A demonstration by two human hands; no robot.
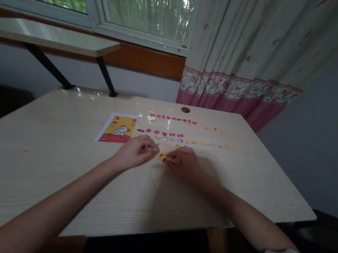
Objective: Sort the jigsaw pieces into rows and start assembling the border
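Between my two hands lie small yellow jigsaw puzzle pieces (161, 155) with dark red marks, close to the table's middle. My right hand (185, 162) pinches a yellow and dark red puzzle piece (164, 160) by its edge. From the other side, my left hand (137, 151) has thumb and fingers pressed together at these pieces; whatever is in that pinch is too small to make out. Just beyond the hands runs a row of white and yellow pieces (204, 144), with a row of red pieces (177, 135) behind it. The hands partly cover the nearest pieces.
Left of the pieces lies a printed picture sheet (117, 129) showing a white animal on yellow and red. Farther back is another red row (173, 118) with a few yellow pieces (215, 130). The wooden table (54, 159) has a cable hole (185, 110) and a raised shelf (48, 35).
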